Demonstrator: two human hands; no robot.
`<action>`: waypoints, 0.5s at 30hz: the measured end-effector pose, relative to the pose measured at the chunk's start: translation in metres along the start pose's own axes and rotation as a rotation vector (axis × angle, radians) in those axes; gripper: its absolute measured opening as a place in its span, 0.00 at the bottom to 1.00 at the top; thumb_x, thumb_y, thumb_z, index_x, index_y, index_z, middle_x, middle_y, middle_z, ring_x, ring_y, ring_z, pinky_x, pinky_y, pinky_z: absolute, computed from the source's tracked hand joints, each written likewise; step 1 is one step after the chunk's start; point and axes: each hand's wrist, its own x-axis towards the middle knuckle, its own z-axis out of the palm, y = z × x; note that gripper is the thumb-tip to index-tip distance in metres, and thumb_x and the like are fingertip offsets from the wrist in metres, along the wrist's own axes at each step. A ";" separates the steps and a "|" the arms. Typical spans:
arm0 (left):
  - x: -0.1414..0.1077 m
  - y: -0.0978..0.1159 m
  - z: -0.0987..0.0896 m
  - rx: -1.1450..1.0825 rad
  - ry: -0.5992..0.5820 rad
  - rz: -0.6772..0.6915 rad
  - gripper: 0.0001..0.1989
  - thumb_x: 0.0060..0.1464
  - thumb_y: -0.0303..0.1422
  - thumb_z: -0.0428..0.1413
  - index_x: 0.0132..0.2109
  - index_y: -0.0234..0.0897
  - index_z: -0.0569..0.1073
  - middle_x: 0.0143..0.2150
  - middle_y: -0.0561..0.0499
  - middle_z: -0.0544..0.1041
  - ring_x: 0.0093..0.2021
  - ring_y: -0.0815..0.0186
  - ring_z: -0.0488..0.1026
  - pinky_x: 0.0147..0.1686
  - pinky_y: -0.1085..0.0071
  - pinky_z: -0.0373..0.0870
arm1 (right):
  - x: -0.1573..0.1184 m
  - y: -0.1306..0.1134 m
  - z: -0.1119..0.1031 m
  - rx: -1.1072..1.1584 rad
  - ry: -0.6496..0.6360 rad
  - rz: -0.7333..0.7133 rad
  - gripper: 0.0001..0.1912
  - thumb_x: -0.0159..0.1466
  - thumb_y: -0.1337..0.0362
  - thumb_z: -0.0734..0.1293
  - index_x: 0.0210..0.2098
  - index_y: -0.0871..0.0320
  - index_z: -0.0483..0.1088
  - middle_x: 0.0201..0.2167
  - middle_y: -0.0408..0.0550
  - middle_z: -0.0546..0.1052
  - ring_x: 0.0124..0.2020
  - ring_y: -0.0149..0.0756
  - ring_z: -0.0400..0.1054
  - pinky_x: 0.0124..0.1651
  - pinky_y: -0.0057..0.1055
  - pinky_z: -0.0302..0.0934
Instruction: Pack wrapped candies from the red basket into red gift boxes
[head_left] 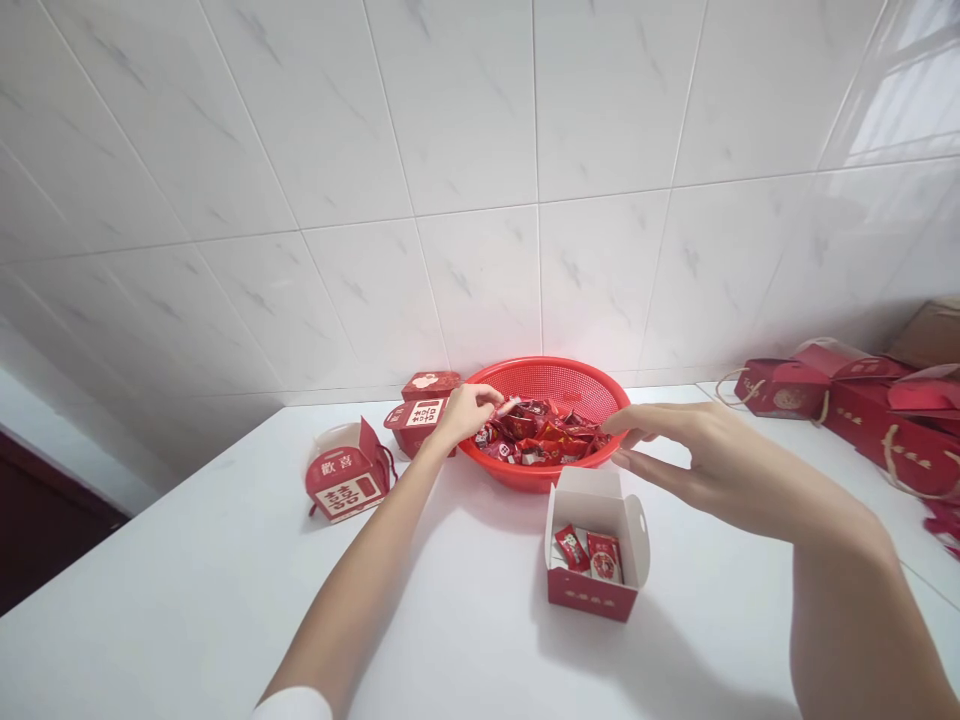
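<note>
My left hand (474,408) reaches over the left rim of a red plastic basket (525,478). Its fingers are bent together at a small pale pink thing whose kind I cannot make out. Red-wrapped candies (544,435) fill the bottom of this basket. At the right rim is my right hand (675,440), thumb and fingers apart, fingertips by the candies. In front of the basket stands a small red paper box (592,597), its white lid flaps raised. Inside the box lie a red candy packet (572,548) and a flat red packet (604,558).
Red gift boxes (346,475) with white characters stand left of the basket, another (420,415) close behind my left forearm. Several red boxes with cord handles (787,395) crowd the right side. A tiled wall (480,280) rises behind the white table (450,620).
</note>
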 end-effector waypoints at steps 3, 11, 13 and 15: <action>0.002 0.005 -0.011 0.228 -0.201 0.044 0.16 0.40 0.23 0.50 0.30 0.37 0.82 0.34 0.49 0.84 0.36 0.61 0.78 0.39 0.70 0.72 | 0.000 -0.001 0.000 0.001 -0.002 0.008 0.12 0.69 0.59 0.61 0.45 0.50 0.76 0.37 0.45 0.82 0.34 0.38 0.77 0.34 0.31 0.66; 0.007 0.008 -0.009 0.285 -0.701 0.003 0.20 0.36 0.22 0.54 0.34 0.43 0.84 0.37 0.52 0.84 0.40 0.60 0.79 0.39 0.74 0.69 | -0.001 0.001 0.000 0.016 -0.018 0.007 0.12 0.69 0.58 0.61 0.45 0.49 0.75 0.35 0.45 0.81 0.34 0.39 0.75 0.34 0.32 0.65; 0.012 0.004 -0.004 0.282 -0.646 0.048 0.28 0.34 0.23 0.61 0.47 0.46 0.82 0.51 0.51 0.82 0.48 0.57 0.77 0.44 0.73 0.70 | -0.001 0.001 0.000 0.016 -0.030 0.011 0.12 0.69 0.58 0.61 0.46 0.49 0.75 0.37 0.45 0.82 0.35 0.39 0.76 0.34 0.31 0.64; 0.016 0.001 0.001 0.346 -0.613 0.070 0.37 0.32 0.29 0.67 0.55 0.45 0.77 0.59 0.47 0.77 0.55 0.53 0.74 0.49 0.71 0.69 | -0.001 0.000 0.000 0.015 -0.047 0.019 0.13 0.70 0.58 0.60 0.47 0.49 0.74 0.40 0.46 0.82 0.37 0.39 0.76 0.34 0.31 0.64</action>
